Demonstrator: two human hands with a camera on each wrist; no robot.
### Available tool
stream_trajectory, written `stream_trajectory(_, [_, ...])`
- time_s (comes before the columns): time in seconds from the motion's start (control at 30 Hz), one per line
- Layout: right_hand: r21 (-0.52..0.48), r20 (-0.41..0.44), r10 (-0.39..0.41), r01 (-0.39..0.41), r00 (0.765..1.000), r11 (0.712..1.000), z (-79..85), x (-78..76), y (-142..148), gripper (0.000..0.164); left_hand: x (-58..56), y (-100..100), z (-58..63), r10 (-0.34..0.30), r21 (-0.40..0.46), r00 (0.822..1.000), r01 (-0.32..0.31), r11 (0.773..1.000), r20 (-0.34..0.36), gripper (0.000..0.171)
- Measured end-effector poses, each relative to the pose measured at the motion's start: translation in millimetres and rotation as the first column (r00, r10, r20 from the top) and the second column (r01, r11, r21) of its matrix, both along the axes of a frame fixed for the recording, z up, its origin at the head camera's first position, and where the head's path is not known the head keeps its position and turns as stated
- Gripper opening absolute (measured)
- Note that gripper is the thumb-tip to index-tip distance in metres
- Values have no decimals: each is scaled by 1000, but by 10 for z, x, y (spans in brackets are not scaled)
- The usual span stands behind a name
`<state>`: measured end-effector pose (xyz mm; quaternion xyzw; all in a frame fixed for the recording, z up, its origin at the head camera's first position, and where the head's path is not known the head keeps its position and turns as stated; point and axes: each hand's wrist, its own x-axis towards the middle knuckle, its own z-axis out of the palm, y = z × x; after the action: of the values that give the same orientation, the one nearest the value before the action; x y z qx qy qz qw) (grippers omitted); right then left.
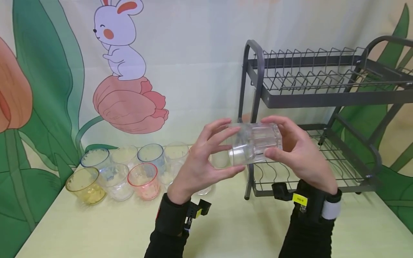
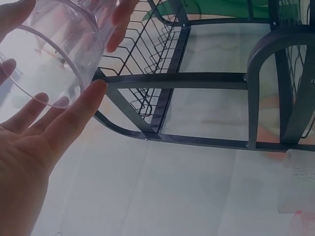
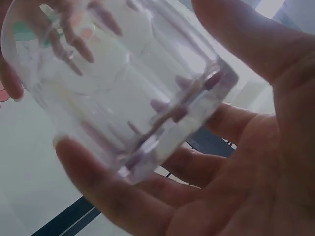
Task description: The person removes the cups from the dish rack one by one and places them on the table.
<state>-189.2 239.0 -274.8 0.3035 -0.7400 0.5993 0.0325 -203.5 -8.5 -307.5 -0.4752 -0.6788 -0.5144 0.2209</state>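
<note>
Both hands hold the clear glass (image 1: 255, 143) on its side in the air before the dish rack (image 1: 322, 96), the right hand (image 1: 300, 154) gripping its base, the left hand (image 1: 201, 157) fingering its rim; racking it seemingly calls for upending it.

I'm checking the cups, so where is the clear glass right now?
In the head view the clear glass lies on its side in mid-air, held between the left hand and the right hand, in front of the dish rack.
</note>
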Motion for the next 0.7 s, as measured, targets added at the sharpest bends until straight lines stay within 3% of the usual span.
stream_trajectory(0.27, [-11, -31, 75, -76, 997, 997, -57, -77, 22, 68, -28, -11, -37, 30, -34, 999, -30, 999, -11, 73])
stream_trajectory(0.53, [34, -12, -23, 24, 1000, 999, -62, -110, 76, 66, -83, -68, -76, 65, -77, 997, -62, 995, 34, 74])
stream_trajectory(0.7, [47, -14, -58, 59, 998, 997, -70, -129, 114, 66, -156, -138, -112, 104, -156, 994, -97, 983, 40, 75])
